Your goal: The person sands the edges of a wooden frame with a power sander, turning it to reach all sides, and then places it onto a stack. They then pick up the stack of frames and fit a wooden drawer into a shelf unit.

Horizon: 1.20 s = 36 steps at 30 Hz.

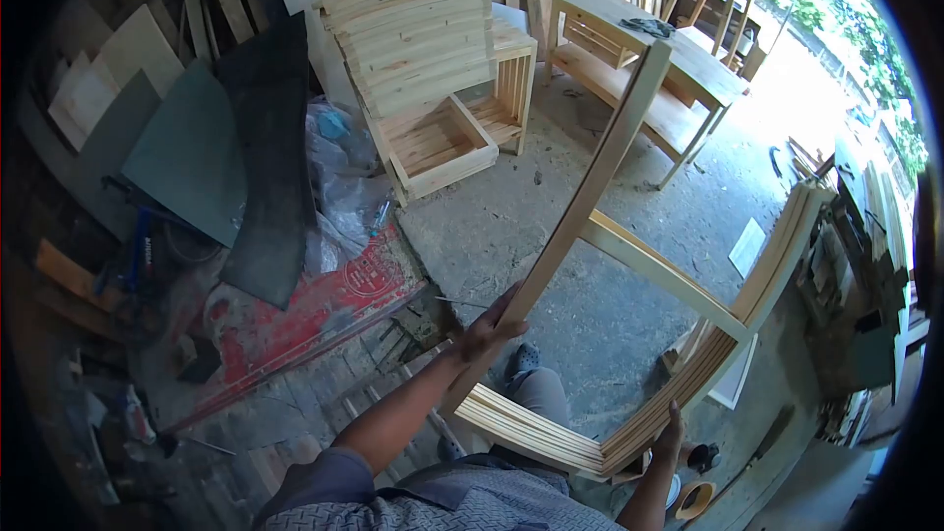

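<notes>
A pale wooden frame (pixel 664 270) with slatted lower and right sides is held up in front of my body, tilted in the view. My left hand (pixel 489 330) is wrapped round its long left rail, near the lower end. At the lower right, my right hand (pixel 670 436) rests against the outer side of the grooved right rail, with its fingers pressed together. A crossbar joins the two long rails about midway. Part of my right hand's grip is hidden behind the wood.
A stack of wooden drawers (pixel 423 59) stands at the back, beside a wooden table (pixel 629 25) with a lower shelf. Red board (pixel 324 305) and plastic wrap (pixel 339 177) lie left. Scrap wood lines the right. A round container (pixel 695 500) sits near my right hand.
</notes>
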Available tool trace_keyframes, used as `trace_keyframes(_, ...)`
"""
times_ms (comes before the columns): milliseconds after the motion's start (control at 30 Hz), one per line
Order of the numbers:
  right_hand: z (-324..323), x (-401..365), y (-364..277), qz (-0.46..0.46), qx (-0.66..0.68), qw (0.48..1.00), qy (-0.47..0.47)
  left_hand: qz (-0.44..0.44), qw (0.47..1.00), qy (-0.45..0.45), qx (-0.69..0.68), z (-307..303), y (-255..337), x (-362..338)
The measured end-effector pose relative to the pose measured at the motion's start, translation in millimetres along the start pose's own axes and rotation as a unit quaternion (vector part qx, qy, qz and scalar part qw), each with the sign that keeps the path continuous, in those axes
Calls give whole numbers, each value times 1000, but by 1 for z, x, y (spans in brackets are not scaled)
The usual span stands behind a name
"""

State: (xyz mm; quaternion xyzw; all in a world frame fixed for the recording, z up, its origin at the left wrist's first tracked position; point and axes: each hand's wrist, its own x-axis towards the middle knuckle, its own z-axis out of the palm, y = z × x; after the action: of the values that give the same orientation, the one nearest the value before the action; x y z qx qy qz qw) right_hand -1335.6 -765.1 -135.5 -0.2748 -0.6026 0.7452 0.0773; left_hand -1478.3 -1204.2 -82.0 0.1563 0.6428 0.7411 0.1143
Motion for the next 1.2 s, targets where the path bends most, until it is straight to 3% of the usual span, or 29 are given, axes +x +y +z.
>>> trace_keyframes(100, 29, 56, -21, 17, 17, 1000, -13, -61, 996, 22, -61, -4, -16, 62)
trace_keyframes(200, 62, 130, -47, 24, -79, 996, -21, -72, 993, 55, -73, -15, -36, 130)
trace_keyframes(267, 84, 183, -62, 50, -130, 990, -22, -180, 975, 100, -86, -26, -53, 168)
trace_keyframes(300, 87, 213, -59, 53, -124, 989, -57, -184, 974, 105, -82, -30, -59, 182)
trace_keyframes(367, 92, 258, -64, 113, -165, 976, -85, -290, 936, 180, -91, -40, -68, 191)
trace_keyframes(433, 115, 286, -72, 203, -218, 947, -118, -307, 922, 222, -76, -57, -94, 188)
trace_keyframes(500, 146, 313, -74, 213, -236, 937, -148, -319, 908, 264, -70, -78, -88, 189)
trace_keyframes(567, 191, 330, -91, 234, -264, 917, -189, -455, 837, 263, -153, -99, -69, 186)
trace_keyframes(667, 243, 374, -81, 223, -244, 911, -248, -392, 835, 341, -183, -129, -68, 193)
trace_keyframes(733, 290, 404, -85, 221, -241, 911, -252, -414, 817, 355, -188, -151, -48, 211)
trace_keyframes(800, 341, 434, -92, 209, -297, 888, -282, -363, 813, 392, -231, -177, -41, 227)
trace_keyframes(833, 365, 452, -88, 176, -309, 888, -293, -413, 802, 360, -238, -204, -55, 223)
trace_keyframes(867, 393, 464, -92, 173, -306, 888, -296, -410, 804, 361, -236, -224, -80, 229)
trace_keyframes(900, 426, 476, -97, 177, -323, 878, -306, -340, 820, 422, -181, -246, -107, 236)
trace_keyframes(1000, 500, 512, -86, 141, -355, 865, -325, -367, 775, 440, -266, -301, -131, 260)
trace_keyframes(1200, 644, 608, -21, 96, -378, 834, -389, -244, 797, 504, -225, -409, -176, 316)
